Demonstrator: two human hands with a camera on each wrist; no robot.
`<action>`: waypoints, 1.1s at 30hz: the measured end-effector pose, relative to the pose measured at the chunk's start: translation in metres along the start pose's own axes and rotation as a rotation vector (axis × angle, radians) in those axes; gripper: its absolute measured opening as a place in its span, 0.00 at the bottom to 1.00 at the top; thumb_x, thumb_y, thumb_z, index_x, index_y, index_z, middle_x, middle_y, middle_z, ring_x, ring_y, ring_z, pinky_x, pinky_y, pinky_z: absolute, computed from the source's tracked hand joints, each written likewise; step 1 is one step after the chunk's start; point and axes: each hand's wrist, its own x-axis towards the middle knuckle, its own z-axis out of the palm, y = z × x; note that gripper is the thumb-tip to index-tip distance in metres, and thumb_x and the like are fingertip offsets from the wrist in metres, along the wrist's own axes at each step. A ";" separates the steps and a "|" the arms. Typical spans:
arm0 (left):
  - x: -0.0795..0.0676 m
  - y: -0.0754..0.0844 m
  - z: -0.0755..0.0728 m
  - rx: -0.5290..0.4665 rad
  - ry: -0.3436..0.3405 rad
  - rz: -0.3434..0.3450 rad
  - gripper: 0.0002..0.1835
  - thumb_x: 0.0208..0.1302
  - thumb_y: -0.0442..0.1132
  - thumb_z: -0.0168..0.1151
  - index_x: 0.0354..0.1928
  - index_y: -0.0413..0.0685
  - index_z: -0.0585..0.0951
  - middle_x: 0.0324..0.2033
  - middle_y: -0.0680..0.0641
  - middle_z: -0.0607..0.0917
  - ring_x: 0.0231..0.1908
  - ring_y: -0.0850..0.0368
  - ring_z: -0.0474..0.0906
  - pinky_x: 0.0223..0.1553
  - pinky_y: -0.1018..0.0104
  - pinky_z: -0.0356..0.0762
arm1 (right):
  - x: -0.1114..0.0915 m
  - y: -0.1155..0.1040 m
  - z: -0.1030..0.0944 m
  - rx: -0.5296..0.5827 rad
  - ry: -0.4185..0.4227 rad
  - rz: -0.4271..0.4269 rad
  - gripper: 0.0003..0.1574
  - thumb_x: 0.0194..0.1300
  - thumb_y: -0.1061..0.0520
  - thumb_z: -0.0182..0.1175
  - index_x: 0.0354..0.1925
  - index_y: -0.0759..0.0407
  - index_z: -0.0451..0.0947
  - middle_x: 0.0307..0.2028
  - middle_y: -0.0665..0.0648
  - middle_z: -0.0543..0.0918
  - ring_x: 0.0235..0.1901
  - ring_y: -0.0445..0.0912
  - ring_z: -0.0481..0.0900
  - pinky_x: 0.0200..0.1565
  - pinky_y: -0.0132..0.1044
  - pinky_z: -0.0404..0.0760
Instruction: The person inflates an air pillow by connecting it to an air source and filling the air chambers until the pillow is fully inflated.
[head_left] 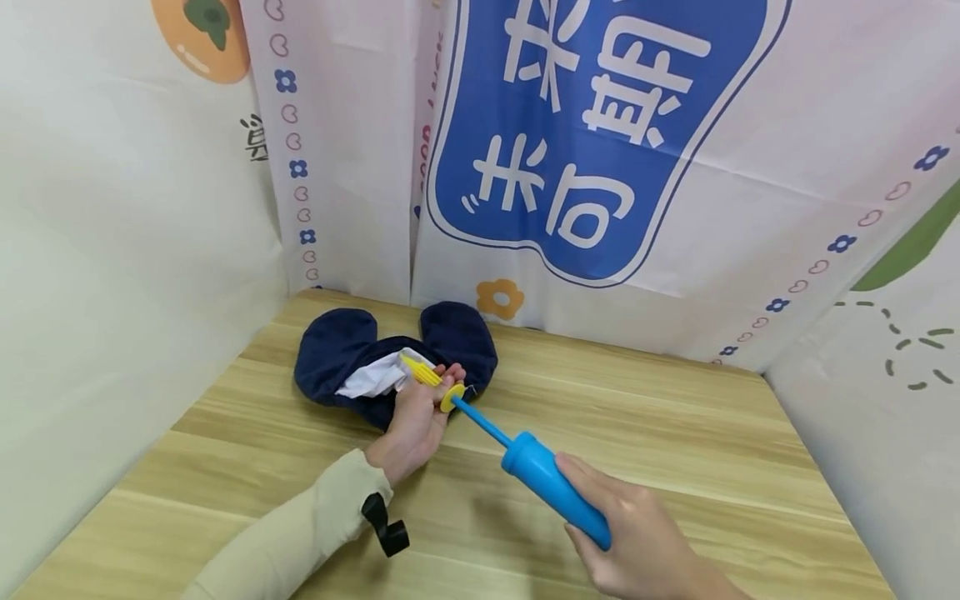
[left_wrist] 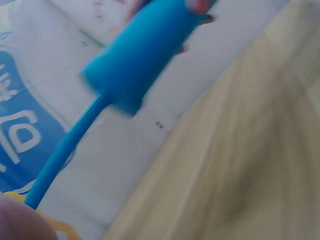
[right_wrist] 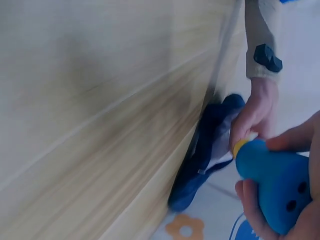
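Observation:
A hand pump with a thick blue cylinder [head_left: 558, 487], a thin blue rod [head_left: 482, 421] and yellow parts spans both hands. My left hand [head_left: 415, 423] grips it at the yellow end, between a yellow disc [head_left: 452, 398] and a ribbed yellow tip [head_left: 422, 370]. Fingers of my right hand [head_left: 633, 533] wrap around the blue cylinder; the right wrist view shows two dark holes in its end [right_wrist: 280, 192]. Under the left hand lies a navy U-shaped neck pillow [head_left: 459, 329], its opening showing white inner material [head_left: 372, 377]. The yellow tip overlaps this opening in the head view.
The wood-grain tabletop [head_left: 637, 400] extends to the right and front. A printed white sheet [head_left: 360, 167] hangs right behind the pillow, and white walls [head_left: 112, 250] flank the table. A black strap end [head_left: 386, 525] hangs from the left sleeve.

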 end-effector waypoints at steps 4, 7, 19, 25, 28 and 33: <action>-0.009 -0.007 -0.001 -0.022 0.011 0.013 0.18 0.82 0.27 0.46 0.69 0.36 0.62 0.66 0.41 0.77 0.50 0.64 0.84 0.59 0.73 0.79 | 0.020 -0.005 0.015 0.006 0.009 0.029 0.46 0.53 0.62 0.77 0.70 0.63 0.77 0.60 0.63 0.87 0.51 0.54 0.91 0.45 0.47 0.91; -0.014 -0.010 -0.003 -0.017 0.006 0.036 0.17 0.81 0.27 0.46 0.67 0.36 0.63 0.59 0.45 0.81 0.49 0.65 0.83 0.58 0.73 0.80 | 0.036 -0.008 0.027 0.018 0.004 0.045 0.44 0.54 0.61 0.76 0.69 0.63 0.77 0.60 0.62 0.87 0.51 0.53 0.91 0.47 0.47 0.91; -0.009 -0.007 0.003 0.063 -0.018 0.011 0.19 0.79 0.24 0.51 0.67 0.34 0.67 0.62 0.39 0.82 0.48 0.63 0.86 0.56 0.72 0.83 | 0.055 0.002 0.038 0.045 -0.013 0.000 0.45 0.58 0.61 0.76 0.71 0.67 0.74 0.61 0.64 0.86 0.52 0.53 0.91 0.48 0.47 0.91; 0.002 0.002 -0.002 0.046 -0.043 -0.020 0.17 0.76 0.21 0.51 0.63 0.36 0.68 0.65 0.36 0.78 0.50 0.60 0.86 0.56 0.71 0.84 | 0.021 0.012 0.018 0.102 -0.047 0.025 0.48 0.59 0.62 0.76 0.75 0.63 0.71 0.66 0.66 0.82 0.56 0.56 0.89 0.48 0.46 0.91; 0.004 0.006 -0.004 0.051 -0.046 -0.024 0.17 0.76 0.21 0.51 0.63 0.37 0.69 0.62 0.40 0.81 0.47 0.62 0.87 0.55 0.72 0.84 | 0.003 0.012 0.004 0.109 -0.071 0.047 0.49 0.59 0.62 0.77 0.76 0.60 0.69 0.66 0.64 0.83 0.56 0.55 0.89 0.47 0.46 0.91; 0.006 0.008 -0.002 0.042 -0.045 0.000 0.17 0.76 0.20 0.50 0.61 0.38 0.68 0.52 0.47 0.85 0.44 0.64 0.87 0.54 0.72 0.84 | -0.015 0.008 -0.020 0.071 -0.089 0.097 0.52 0.55 0.61 0.80 0.76 0.53 0.71 0.65 0.54 0.84 0.54 0.50 0.90 0.46 0.47 0.91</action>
